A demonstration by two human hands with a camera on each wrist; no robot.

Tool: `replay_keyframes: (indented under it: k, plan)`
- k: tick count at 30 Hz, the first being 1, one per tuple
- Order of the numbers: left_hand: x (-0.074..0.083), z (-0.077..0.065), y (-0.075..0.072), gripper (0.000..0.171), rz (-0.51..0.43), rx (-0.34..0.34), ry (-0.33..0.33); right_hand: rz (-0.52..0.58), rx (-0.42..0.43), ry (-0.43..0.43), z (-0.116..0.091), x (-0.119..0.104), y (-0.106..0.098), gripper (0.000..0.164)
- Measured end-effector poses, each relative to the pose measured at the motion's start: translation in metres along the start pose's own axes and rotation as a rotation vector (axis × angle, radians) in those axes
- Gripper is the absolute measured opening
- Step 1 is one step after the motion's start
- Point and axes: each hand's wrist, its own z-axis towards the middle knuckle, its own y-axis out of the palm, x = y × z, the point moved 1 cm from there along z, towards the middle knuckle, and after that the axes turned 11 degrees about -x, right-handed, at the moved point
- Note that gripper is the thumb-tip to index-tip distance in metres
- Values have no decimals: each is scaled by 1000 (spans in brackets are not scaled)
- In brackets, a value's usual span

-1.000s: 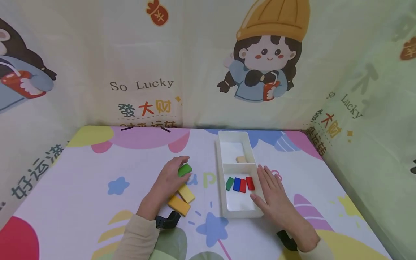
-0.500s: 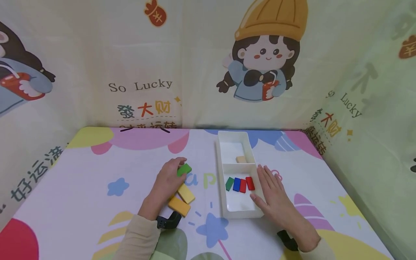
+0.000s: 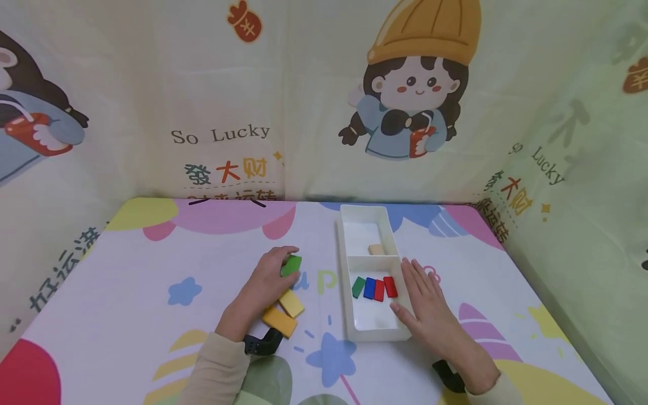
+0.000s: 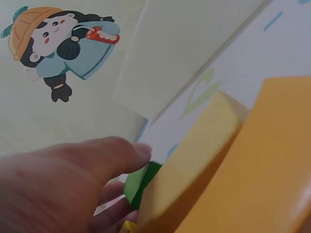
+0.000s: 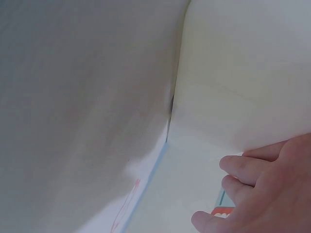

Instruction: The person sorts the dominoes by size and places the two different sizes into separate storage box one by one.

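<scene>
My left hand [image 3: 263,278] pinches a green block [image 3: 291,265] between thumb and fingers, left of the white box. In the left wrist view the thumb [image 4: 131,153] lies over the upper end of the green block [image 4: 137,187], with other fingers behind it. Below that hand lie a pale yellow block [image 3: 291,304] and an orange block [image 3: 279,321], partly covered by the hand. My right hand [image 3: 427,301] lies against the right wall of the two-part white box [image 3: 374,322], fingers straight and thumb over the rim, holding nothing.
In the near part of the box sit a dark green block [image 3: 358,287], a blue block [image 3: 369,288] and two red blocks [image 3: 390,287]. A beige block [image 3: 376,249] lies in the far part. Printed curtains [image 3: 314,112] enclose the patterned table [image 3: 202,360].
The left hand shifts only slightly, and the green block turns a little between its fingers. The right hand and the box stay in place.
</scene>
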Motion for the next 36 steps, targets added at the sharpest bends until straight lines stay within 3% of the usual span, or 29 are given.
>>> replay_keyframes:
  k: [6,11,17,25,36]
  plan:
    - [-3,-4,-4,63,-59,-101,-2,8,0,-6,0,0,1,91]
    - [-5,-5,-6,64,-62,-134,-3,12,-5,-5,-1,0,0,91]
    - [-2,-5,-6,62,-59,-118,-1,11,-6,0,-1,-1,0,91]
    - [2,-4,-3,63,19,-75,38,11,16,-16,-2,0,1,90]
    - [1,-2,0,64,84,-63,32,13,10,-15,-1,0,1,89]
